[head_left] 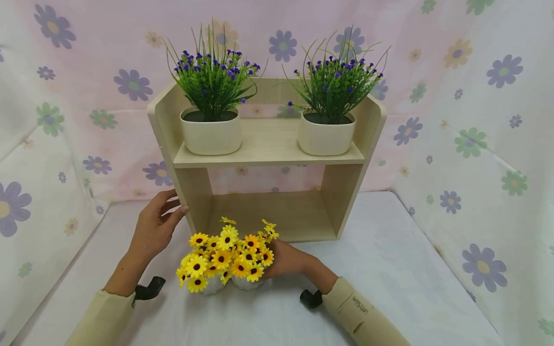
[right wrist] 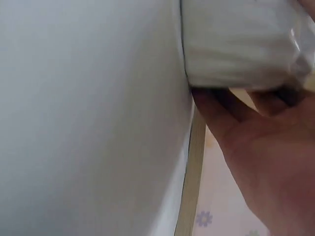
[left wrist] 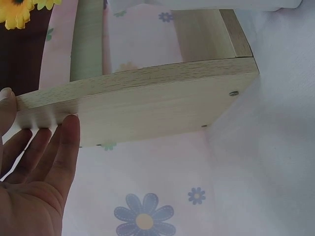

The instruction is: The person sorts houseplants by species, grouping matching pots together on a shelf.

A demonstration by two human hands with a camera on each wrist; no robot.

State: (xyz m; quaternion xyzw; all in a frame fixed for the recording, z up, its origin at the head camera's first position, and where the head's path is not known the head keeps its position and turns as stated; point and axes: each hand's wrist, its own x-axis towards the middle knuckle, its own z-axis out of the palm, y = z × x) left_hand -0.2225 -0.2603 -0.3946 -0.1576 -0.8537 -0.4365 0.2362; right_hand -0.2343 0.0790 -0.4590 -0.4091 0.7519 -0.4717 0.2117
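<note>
My right hand point(head_left: 287, 259) grips the right-hand one of two small white pots point(head_left: 245, 282) of yellow daisy-like flowers point(head_left: 253, 257). In the right wrist view its fingers point(right wrist: 216, 110) curl against the side of the white pot point(right wrist: 241, 44). Close beside it stands the other white pot point(head_left: 213, 285), topped with similar yellow flowers point(head_left: 207, 259). My left hand point(head_left: 153, 228) touches the left side panel of a light wooden shelf point(head_left: 277, 217). In the left wrist view its straight fingers point(left wrist: 69, 140) rest on the panel's outer face point(left wrist: 147, 110), the thumb by the front edge.
Two cream planters point(head_left: 212, 137) with green grass and purple flowers point(head_left: 333, 86) stand on the shelf's upper board, one at each end. A white cloth point(head_left: 389, 269) covers the table. Flower-printed curtains point(head_left: 480, 144) hang at the back and sides.
</note>
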